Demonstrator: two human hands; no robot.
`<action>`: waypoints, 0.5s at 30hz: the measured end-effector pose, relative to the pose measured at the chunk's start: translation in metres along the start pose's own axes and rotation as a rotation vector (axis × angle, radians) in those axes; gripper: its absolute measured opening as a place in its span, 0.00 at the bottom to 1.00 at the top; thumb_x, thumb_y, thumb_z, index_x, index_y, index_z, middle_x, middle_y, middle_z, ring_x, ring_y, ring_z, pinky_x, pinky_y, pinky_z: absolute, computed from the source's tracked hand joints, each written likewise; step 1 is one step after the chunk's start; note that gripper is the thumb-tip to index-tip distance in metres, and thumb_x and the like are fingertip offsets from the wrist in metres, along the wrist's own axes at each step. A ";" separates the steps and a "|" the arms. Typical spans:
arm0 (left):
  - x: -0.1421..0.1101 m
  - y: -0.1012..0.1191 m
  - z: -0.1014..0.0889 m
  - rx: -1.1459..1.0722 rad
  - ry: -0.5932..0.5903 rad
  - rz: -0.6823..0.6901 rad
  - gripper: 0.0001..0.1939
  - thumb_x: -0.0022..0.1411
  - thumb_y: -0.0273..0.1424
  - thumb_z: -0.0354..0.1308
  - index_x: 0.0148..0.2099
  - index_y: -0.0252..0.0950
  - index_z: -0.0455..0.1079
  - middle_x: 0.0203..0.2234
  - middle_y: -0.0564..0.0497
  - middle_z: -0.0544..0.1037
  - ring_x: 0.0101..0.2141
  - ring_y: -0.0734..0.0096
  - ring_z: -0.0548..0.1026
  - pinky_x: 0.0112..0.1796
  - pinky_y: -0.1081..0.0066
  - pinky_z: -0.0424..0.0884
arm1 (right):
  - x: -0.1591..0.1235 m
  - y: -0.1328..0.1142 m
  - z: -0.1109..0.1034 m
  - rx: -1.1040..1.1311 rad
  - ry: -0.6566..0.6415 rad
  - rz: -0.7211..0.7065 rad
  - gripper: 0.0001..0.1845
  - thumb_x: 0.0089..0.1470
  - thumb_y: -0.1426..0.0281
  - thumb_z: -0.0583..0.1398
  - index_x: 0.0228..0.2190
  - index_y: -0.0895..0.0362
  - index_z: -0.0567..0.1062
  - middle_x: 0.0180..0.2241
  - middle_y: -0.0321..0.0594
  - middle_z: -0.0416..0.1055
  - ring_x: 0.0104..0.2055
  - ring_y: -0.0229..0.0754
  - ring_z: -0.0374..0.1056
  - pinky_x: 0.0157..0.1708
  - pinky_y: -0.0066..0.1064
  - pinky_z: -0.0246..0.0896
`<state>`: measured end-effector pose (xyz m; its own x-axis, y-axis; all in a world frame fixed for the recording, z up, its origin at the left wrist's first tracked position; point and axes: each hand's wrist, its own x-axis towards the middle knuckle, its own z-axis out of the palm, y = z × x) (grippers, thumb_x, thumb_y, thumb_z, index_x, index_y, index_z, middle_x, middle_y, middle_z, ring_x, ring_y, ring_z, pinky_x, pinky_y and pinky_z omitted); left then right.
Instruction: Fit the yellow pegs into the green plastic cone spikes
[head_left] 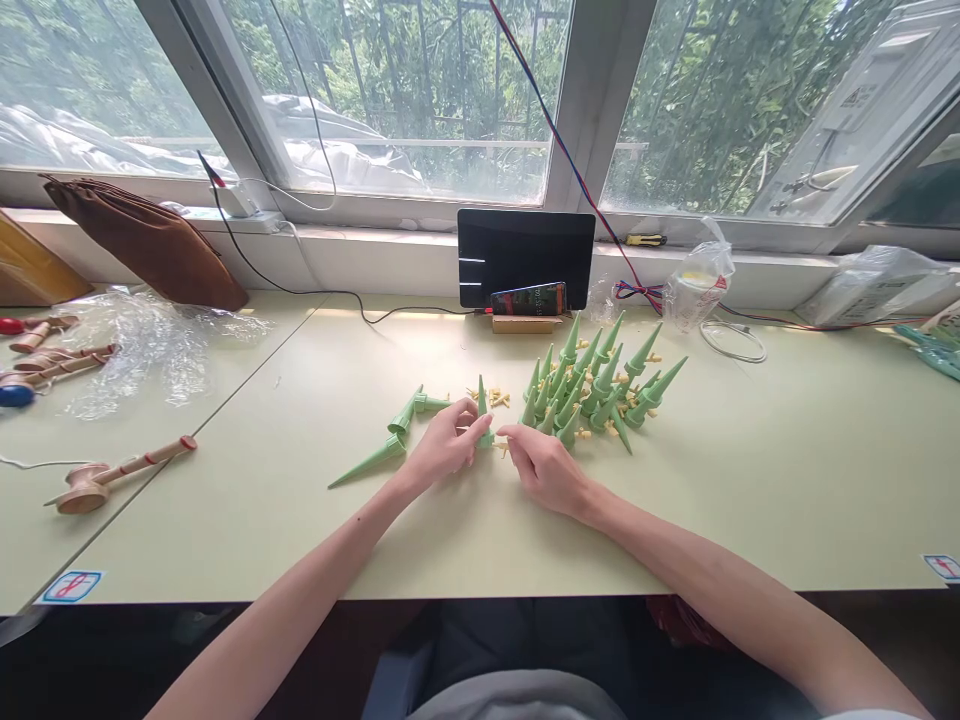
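My left hand (442, 445) is closed round the base of a green cone-shaped spike (482, 405) that points upward. My right hand (544, 465) pinches a small yellow piece (501, 446) right beside the spike's base. Both hands meet at the middle of the pale green table (750, 500). To the left lie two finished-looking green spikes (375, 458), one long and one shorter (409, 410). A heap of several green spikes (592, 390) lies just beyond my right hand, with small yellow pieces (496, 398) scattered around it.
A dark tablet (525, 258) and a phone (529, 298) stand at the back by the window. Wooden kendama toys (112, 475) and clear plastic wrap (150, 345) lie at the left, beside a brown pouch (150, 245). Plastic bags (701, 275) and cables sit at the back right.
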<state>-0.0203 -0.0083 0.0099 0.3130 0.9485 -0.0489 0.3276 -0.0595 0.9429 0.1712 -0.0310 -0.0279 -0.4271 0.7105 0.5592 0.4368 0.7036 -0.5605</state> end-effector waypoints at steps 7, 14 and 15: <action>0.000 0.003 0.000 -0.080 -0.060 -0.050 0.19 0.62 0.46 0.57 0.33 0.36 0.60 0.30 0.54 0.70 0.18 0.79 0.70 0.17 0.77 0.61 | -0.002 0.003 0.001 0.022 0.004 -0.013 0.13 0.66 0.73 0.48 0.47 0.57 0.69 0.35 0.43 0.73 0.31 0.40 0.68 0.33 0.32 0.65; 0.002 -0.001 -0.002 -0.123 -0.122 -0.050 0.20 0.65 0.48 0.52 0.37 0.35 0.65 0.31 0.52 0.71 0.27 0.70 0.75 0.22 0.73 0.70 | -0.001 0.001 0.000 0.021 0.032 -0.007 0.12 0.66 0.73 0.49 0.46 0.57 0.70 0.34 0.42 0.72 0.32 0.41 0.69 0.34 0.32 0.65; 0.002 -0.001 -0.002 -0.140 -0.127 -0.049 0.20 0.65 0.48 0.52 0.38 0.35 0.65 0.30 0.52 0.71 0.28 0.69 0.75 0.23 0.73 0.71 | 0.000 0.001 0.000 0.021 0.037 -0.006 0.12 0.66 0.73 0.50 0.46 0.57 0.70 0.34 0.42 0.72 0.32 0.41 0.69 0.33 0.32 0.64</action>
<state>-0.0217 -0.0056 0.0093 0.4127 0.9017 -0.1286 0.2209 0.0379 0.9746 0.1716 -0.0306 -0.0287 -0.4001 0.7060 0.5843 0.4176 0.7080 -0.5695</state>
